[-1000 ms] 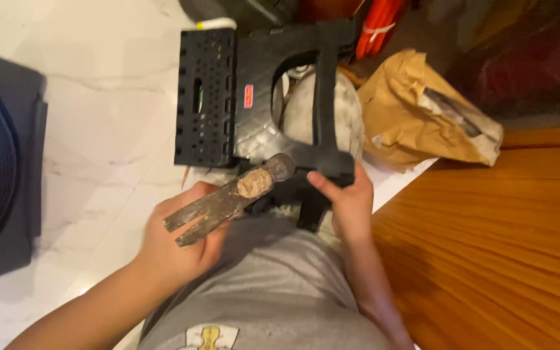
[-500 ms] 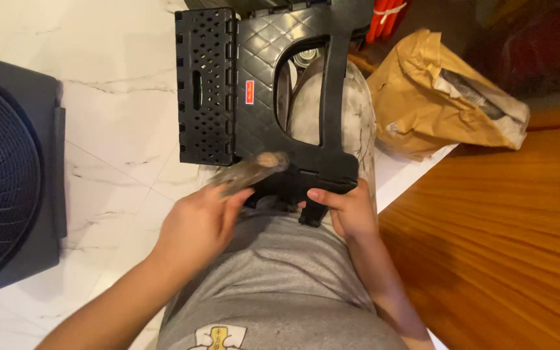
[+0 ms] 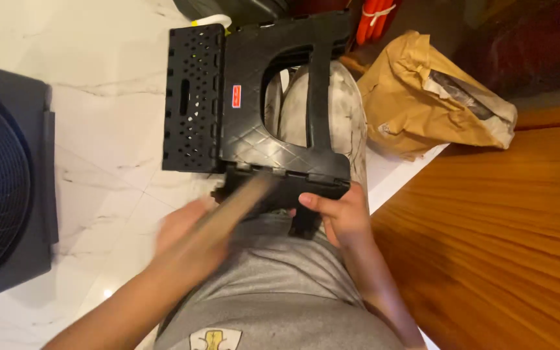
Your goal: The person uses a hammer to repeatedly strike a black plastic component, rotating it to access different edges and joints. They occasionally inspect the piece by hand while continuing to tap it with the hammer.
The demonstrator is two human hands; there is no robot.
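2 hands: left hand [image 3: 186,243] & right hand [image 3: 338,217]. 1 black folding stool [image 3: 254,104], 1 blurred tool [image 3: 238,201]. 1 brown paper bag [image 3: 422,104], 1 fan [image 3: 1,175]

arms: both bare to the frame edge, no sleeves | left hand [image 3: 186,236]: bare, motion-blurred | right hand [image 3: 338,214]: bare, no rings or watch visible | torso: grey shirt [image 3: 280,298] | shirt marking: small pale crest with gold figure at hem

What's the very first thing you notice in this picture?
The big black folding plastic stool in the middle, lying on its side on the white marble floor. The right hand grips its lower edge, while the left hand holds a blurred, rusty-looking tool against it. A crumpled brown paper bag sits to the right, beside the wooden surface.
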